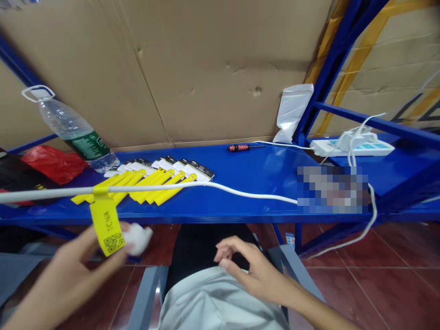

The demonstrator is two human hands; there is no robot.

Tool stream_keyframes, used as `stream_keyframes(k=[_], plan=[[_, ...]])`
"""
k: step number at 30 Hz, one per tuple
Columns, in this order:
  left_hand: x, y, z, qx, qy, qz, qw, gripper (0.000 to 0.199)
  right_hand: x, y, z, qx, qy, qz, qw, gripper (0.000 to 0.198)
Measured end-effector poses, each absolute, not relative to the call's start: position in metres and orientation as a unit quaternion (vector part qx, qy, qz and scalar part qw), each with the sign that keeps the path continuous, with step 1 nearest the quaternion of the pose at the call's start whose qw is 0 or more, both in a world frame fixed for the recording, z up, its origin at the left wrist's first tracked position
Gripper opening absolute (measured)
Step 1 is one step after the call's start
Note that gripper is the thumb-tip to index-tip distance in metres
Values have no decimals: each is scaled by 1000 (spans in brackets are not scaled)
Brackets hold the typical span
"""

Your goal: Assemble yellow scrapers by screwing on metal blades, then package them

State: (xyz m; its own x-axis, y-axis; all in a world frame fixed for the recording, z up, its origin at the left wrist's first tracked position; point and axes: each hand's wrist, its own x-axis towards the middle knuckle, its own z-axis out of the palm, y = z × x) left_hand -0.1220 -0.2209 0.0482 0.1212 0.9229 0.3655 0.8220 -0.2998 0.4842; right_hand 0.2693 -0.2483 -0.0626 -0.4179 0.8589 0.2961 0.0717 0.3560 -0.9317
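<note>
At the lower left, my left hand [79, 270], a little blurred, has its fingers closed on a white wad [139, 240] that looks like crumpled tissue. A yellow tag [106, 224] with a printed code hangs from a white cable [165, 187] and covers part of those fingers. Over my lap, my right hand [252, 268] is loosely curled, the thumb apart from the fingers, and I see nothing in it. Beyond my hands, several yellow strips [151, 188] and black-and-white cards [199, 169] lie in a fanned row on the blue bench [237, 172].
A water bottle [79, 133] leans at the left by a red plastic bag [53, 162]. Near the cardboard wall lie a screwdriver [240, 147] and a white pouch [294, 110]. A power strip [354, 147] sits at the right. Blue posts and grey chair arms [151, 293] frame the space.
</note>
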Motion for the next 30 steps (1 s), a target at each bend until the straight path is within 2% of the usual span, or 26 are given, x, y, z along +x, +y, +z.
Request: stream_keyframes(k=[3, 6, 9, 12, 19, 22, 24, 27, 30], plan=[[-62, -257, 28, 816, 419, 306, 253, 5, 255, -247, -66, -268, -589, 657, 388, 42], [-19, -255, 12, 833, 340, 322, 294, 15, 249, -247, -66, -214, -515, 740, 375, 47], [2, -236, -1, 836, 291, 340, 317, 16, 254, -248, -66, -226, -482, 739, 413, 43], [10, -223, -7, 846, 273, 360, 284, 19, 264, -248, -69, -278, -473, 702, 454, 40], [17, -224, -7, 849, 241, 410, 230, 24, 281, -243, -76, -359, -539, 584, 489, 33], [16, -228, -9, 858, 245, 409, 190, 33, 281, -240, -74, -368, -571, 536, 501, 30], [16, -228, -12, 884, 235, 380, 135, 40, 281, -240, -74, -360, -588, 520, 503, 26], [16, -227, -15, 908, 232, 344, 60, 39, 280, -242, -74, -355, -600, 519, 496, 20], [16, -223, -19, 903, 244, 349, 47, 38, 281, -245, -76, -362, -590, 532, 487, 16]])
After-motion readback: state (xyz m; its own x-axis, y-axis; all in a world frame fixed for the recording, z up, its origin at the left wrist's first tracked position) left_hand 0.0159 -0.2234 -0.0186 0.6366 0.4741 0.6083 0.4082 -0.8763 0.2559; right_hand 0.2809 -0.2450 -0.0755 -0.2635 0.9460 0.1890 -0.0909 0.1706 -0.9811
